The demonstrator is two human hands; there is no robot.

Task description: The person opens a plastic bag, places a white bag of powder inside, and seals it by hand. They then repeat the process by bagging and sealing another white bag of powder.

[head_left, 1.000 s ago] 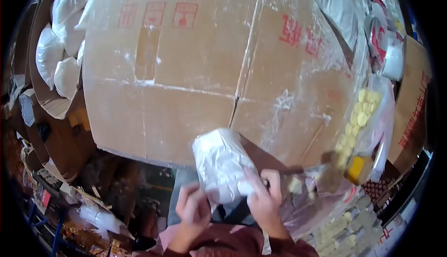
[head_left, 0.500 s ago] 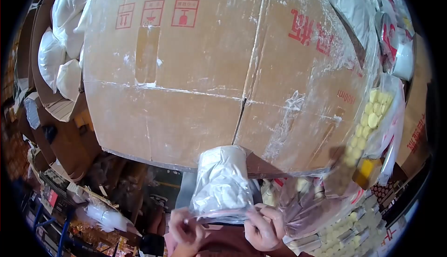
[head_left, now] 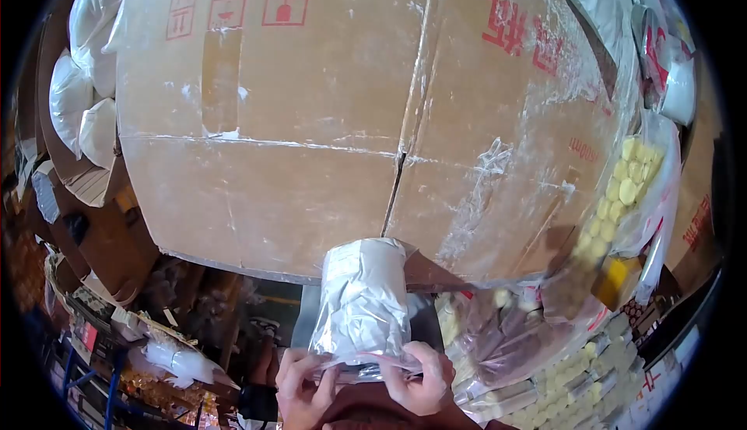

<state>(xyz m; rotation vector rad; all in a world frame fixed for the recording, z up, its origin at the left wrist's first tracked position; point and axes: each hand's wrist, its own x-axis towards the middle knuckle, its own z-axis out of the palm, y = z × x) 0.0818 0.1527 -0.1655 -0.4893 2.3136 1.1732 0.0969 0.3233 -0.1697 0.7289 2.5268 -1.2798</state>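
A filled white plastic bag [head_left: 362, 298] lies with its far end over the near edge of the cardboard-covered surface and its near end toward my body. My left hand [head_left: 303, 382] pinches the left corner of the bag's near edge between thumb and fingers. On the other side, my right hand [head_left: 421, 377] grips the right corner the same way. Between the two hands the clear, loose mouth of the bag is stretched sideways. Whatever fills the bag looks white; its kind cannot be made out.
Flattened cardboard [head_left: 311, 189] with white smears covers the work surface. Stuffed white bags [head_left: 74, 95] stand in a carton at left. Bags of pale yellow round pieces [head_left: 622, 189] lie along the right edge, with more packed bags [head_left: 560, 391] below. Blue metal bars [head_left: 113, 387] stand at lower left.
Both hands still hold the bag's near edge; my right hand has shifted slightly left and up. The whole view has shifted a little, and the bag sits slightly further left.
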